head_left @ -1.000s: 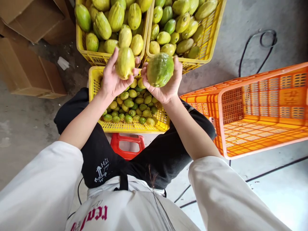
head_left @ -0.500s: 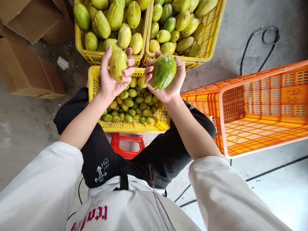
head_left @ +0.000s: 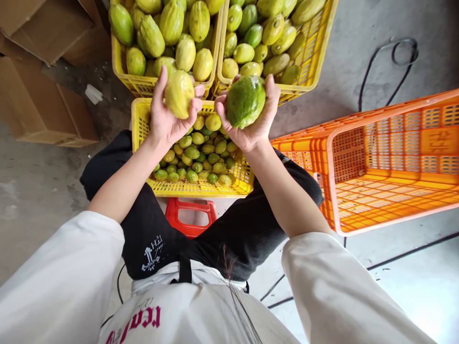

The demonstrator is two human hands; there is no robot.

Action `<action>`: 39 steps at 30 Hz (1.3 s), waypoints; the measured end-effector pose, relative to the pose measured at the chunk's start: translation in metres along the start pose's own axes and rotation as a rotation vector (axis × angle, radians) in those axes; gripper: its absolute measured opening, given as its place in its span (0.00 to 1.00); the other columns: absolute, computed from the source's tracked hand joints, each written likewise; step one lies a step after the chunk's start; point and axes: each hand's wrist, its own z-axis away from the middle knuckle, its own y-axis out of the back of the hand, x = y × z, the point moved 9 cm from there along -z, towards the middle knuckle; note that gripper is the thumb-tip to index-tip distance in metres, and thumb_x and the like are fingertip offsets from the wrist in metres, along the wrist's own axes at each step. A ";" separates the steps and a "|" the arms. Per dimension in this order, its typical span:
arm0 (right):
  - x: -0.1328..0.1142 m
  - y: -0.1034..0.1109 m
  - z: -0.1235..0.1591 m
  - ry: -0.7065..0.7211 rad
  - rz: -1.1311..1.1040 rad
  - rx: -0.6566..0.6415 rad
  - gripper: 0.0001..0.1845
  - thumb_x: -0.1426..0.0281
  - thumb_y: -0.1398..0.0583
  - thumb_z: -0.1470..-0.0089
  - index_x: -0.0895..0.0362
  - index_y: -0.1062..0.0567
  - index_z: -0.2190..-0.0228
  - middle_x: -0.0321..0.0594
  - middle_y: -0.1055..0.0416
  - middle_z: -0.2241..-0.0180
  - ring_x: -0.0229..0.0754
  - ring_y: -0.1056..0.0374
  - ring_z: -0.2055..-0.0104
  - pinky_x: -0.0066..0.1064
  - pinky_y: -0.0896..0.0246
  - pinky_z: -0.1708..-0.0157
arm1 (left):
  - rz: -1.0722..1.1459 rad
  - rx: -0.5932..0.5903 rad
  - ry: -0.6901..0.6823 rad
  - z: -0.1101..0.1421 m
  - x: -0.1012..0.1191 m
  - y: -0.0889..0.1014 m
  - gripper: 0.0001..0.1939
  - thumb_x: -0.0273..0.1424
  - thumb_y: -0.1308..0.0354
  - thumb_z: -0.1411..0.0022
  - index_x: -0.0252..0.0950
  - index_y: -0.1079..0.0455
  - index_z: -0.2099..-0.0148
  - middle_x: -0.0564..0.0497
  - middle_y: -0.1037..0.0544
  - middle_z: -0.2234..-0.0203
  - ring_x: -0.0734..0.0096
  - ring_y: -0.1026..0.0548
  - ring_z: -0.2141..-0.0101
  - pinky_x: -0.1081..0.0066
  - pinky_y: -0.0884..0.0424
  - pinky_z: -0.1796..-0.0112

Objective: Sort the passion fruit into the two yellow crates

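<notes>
My left hand (head_left: 168,125) is wrapped round a yellow oval fruit (head_left: 179,94), thumb on its left side and fingers on its right. A dark green, shiny, slightly bumpy fruit (head_left: 246,101) sits in my right hand (head_left: 256,131), fingers and thumb curled about it. Both fruits are raised side by side, apart from each other. Below them, between my knees, is a yellow crate (head_left: 195,191) of small green and yellow fruits (head_left: 191,153). My forearms and hands hide parts of its rim.
Two yellow crates (head_left: 139,82) (head_left: 304,87) of larger yellow-green fruits (head_left: 150,36) stand beyond my hands. Orange crates (head_left: 332,191) lie at right, near a black cable (head_left: 364,86). Cardboard boxes (head_left: 39,102) are at left. A red plastic stool (head_left: 172,212) shows below the near crate.
Both fruits have turned in my hands and show different sides. My right fingers have shifted round the green fruit. The crates have not moved.
</notes>
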 end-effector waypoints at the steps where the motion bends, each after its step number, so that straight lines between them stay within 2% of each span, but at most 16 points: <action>1: -0.002 -0.001 -0.001 0.029 0.000 -0.018 0.16 0.50 0.48 0.46 0.43 0.27 0.65 0.28 0.23 0.69 0.37 0.25 0.55 0.29 0.25 0.54 | -0.005 0.020 -0.009 0.000 0.001 0.004 0.22 0.56 0.50 0.33 0.46 0.26 0.58 0.47 0.20 0.68 0.61 0.20 0.57 0.72 0.23 0.66; 4: -0.002 -0.008 -0.003 0.062 -0.031 -0.128 0.17 0.52 0.52 0.43 0.46 0.28 0.65 0.30 0.22 0.66 0.35 0.25 0.59 0.29 0.24 0.59 | -0.029 0.065 -0.012 -0.001 0.000 0.013 0.23 0.59 0.48 0.37 0.48 0.25 0.57 0.46 0.21 0.71 0.59 0.18 0.62 0.70 0.23 0.70; 8: 0.004 -0.013 -0.003 0.005 -0.099 -0.195 0.13 0.55 0.47 0.43 0.48 0.28 0.64 0.34 0.22 0.65 0.37 0.27 0.62 0.29 0.24 0.64 | -0.028 0.071 -0.007 -0.002 -0.001 0.016 0.22 0.58 0.46 0.39 0.51 0.24 0.54 0.47 0.21 0.72 0.58 0.18 0.63 0.69 0.24 0.71; 10: 0.005 -0.014 -0.002 0.006 -0.087 -0.215 0.12 0.55 0.44 0.45 0.47 0.28 0.63 0.36 0.21 0.64 0.42 0.26 0.58 0.35 0.23 0.61 | -0.025 0.063 -0.002 -0.003 -0.002 0.014 0.22 0.58 0.45 0.39 0.53 0.24 0.53 0.48 0.21 0.73 0.59 0.18 0.63 0.69 0.24 0.71; 14: 0.004 -0.014 -0.004 0.062 0.009 -0.245 0.18 0.54 0.43 0.53 0.47 0.26 0.61 0.39 0.21 0.62 0.53 0.28 0.45 0.49 0.26 0.51 | -0.040 0.075 0.000 -0.003 -0.001 0.013 0.21 0.58 0.46 0.39 0.53 0.24 0.53 0.48 0.20 0.72 0.58 0.18 0.61 0.70 0.23 0.70; 16: 0.004 -0.011 -0.006 0.084 0.065 -0.216 0.17 0.59 0.44 0.55 0.46 0.26 0.61 0.38 0.21 0.63 0.52 0.30 0.43 0.50 0.28 0.48 | -0.057 0.102 -0.013 -0.002 0.001 0.014 0.22 0.57 0.48 0.37 0.51 0.24 0.54 0.47 0.20 0.71 0.58 0.18 0.59 0.70 0.23 0.69; 19: 0.005 -0.009 -0.007 0.093 0.144 -0.136 0.14 0.62 0.44 0.53 0.44 0.26 0.62 0.34 0.21 0.65 0.48 0.30 0.43 0.46 0.28 0.46 | -0.076 0.121 -0.032 0.001 0.003 0.012 0.23 0.53 0.54 0.32 0.48 0.24 0.53 0.47 0.19 0.68 0.58 0.18 0.55 0.69 0.21 0.65; 22: 0.005 -0.011 -0.007 0.102 0.183 -0.096 0.11 0.57 0.43 0.47 0.44 0.26 0.63 0.33 0.21 0.65 0.47 0.29 0.43 0.42 0.27 0.47 | -0.067 0.048 -0.041 0.002 0.002 0.002 0.22 0.46 0.59 0.29 0.46 0.25 0.54 0.48 0.17 0.64 0.60 0.20 0.50 0.68 0.21 0.60; 26: 0.006 -0.010 -0.006 0.101 0.128 -0.066 0.11 0.54 0.41 0.48 0.41 0.26 0.64 0.31 0.20 0.63 0.48 0.28 0.43 0.39 0.25 0.52 | -0.032 -0.122 -0.013 0.002 -0.006 -0.015 0.20 0.44 0.58 0.27 0.44 0.25 0.56 0.52 0.16 0.55 0.60 0.24 0.44 0.65 0.21 0.53; 28: 0.009 -0.006 -0.007 0.065 0.089 -0.042 0.11 0.56 0.40 0.50 0.40 0.26 0.63 0.29 0.20 0.62 0.48 0.27 0.45 0.40 0.24 0.54 | -0.022 -0.131 0.004 0.001 -0.010 -0.017 0.20 0.45 0.56 0.26 0.44 0.25 0.58 0.52 0.16 0.56 0.59 0.22 0.46 0.65 0.20 0.55; 31: 0.012 -0.003 -0.008 0.030 0.025 -0.070 0.12 0.58 0.39 0.51 0.42 0.27 0.61 0.32 0.20 0.61 0.48 0.26 0.48 0.41 0.23 0.57 | -0.021 -0.041 0.000 -0.002 -0.009 -0.010 0.18 0.50 0.48 0.30 0.44 0.27 0.61 0.50 0.19 0.66 0.62 0.19 0.58 0.71 0.22 0.68; 33: 0.010 -0.005 -0.008 0.035 -0.020 -0.112 0.12 0.57 0.39 0.49 0.45 0.27 0.61 0.34 0.20 0.62 0.47 0.26 0.51 0.39 0.23 0.58 | -0.008 0.021 -0.022 -0.003 -0.005 -0.006 0.18 0.52 0.45 0.32 0.43 0.29 0.63 0.50 0.22 0.71 0.67 0.20 0.66 0.74 0.26 0.73; 36: 0.005 -0.009 -0.006 0.048 -0.069 -0.152 0.12 0.55 0.40 0.48 0.46 0.27 0.62 0.34 0.21 0.63 0.45 0.27 0.53 0.37 0.24 0.59 | 0.058 0.024 -0.031 -0.001 -0.001 -0.007 0.21 0.50 0.50 0.27 0.40 0.32 0.65 0.53 0.26 0.73 0.76 0.25 0.72 0.77 0.28 0.73; 39: 0.002 -0.010 -0.004 0.057 -0.055 -0.165 0.15 0.53 0.40 0.53 0.43 0.27 0.62 0.35 0.21 0.63 0.50 0.28 0.49 0.43 0.25 0.57 | 0.127 -0.031 -0.007 0.000 -0.003 -0.014 0.23 0.45 0.57 0.23 0.39 0.34 0.67 0.55 0.25 0.74 0.81 0.25 0.73 0.81 0.26 0.69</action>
